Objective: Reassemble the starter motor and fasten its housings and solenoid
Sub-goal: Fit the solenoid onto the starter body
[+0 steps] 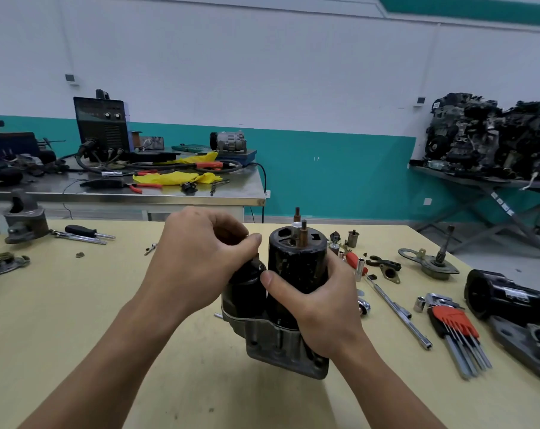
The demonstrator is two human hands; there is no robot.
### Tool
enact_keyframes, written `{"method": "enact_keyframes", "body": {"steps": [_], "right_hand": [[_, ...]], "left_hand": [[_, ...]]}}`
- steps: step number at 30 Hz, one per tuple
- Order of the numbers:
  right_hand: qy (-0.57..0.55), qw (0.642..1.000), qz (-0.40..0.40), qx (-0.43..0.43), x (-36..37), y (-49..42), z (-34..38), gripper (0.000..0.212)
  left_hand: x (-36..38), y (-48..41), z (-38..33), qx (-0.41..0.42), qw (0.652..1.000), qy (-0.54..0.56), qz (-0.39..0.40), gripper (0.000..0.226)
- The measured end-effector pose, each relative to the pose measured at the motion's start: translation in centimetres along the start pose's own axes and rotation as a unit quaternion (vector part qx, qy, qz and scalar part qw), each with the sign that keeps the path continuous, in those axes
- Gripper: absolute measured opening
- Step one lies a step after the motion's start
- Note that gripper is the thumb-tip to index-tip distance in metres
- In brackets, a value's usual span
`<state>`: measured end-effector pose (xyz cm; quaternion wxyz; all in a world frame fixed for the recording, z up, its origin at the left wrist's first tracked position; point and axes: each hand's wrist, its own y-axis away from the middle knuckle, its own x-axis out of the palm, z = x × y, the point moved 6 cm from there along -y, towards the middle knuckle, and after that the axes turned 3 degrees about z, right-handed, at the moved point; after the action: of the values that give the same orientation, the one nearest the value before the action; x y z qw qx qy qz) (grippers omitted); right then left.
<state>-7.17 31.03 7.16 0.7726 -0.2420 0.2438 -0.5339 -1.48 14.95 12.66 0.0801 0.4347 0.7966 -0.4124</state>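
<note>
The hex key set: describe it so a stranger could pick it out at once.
Start at the yellow worktable and go to its right side, past the right hand gripping the starter motor. The hex key set lies there, a fan of silver keys. Its red-orange holder sets it apart from the all-metal parts nearby.

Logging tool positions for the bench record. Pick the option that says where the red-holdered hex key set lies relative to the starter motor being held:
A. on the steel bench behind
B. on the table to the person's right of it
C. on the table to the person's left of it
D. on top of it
B: the hex key set lies flat on the table, to the right of the starter motor that the right hand grips.
</note>
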Motion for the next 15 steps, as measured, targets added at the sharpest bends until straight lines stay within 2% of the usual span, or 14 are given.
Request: {"method": "enact_keyframes", "body": {"steps": [9,15], "right_hand": [[0.001,1.000,-0.006,0.009,-0.1,0.1,-0.2,0.037],[0.001,1.000,-0.012,0.009,-0.2,0.1,-0.3,0.039]], "left_hand": [[0.3,1.0,0.6,-0.020,0.998,0.018,-0.059,0.013],[1.0,1.0,1.9,-0.080,0.983,0.160,-0.035,0.011]]}}
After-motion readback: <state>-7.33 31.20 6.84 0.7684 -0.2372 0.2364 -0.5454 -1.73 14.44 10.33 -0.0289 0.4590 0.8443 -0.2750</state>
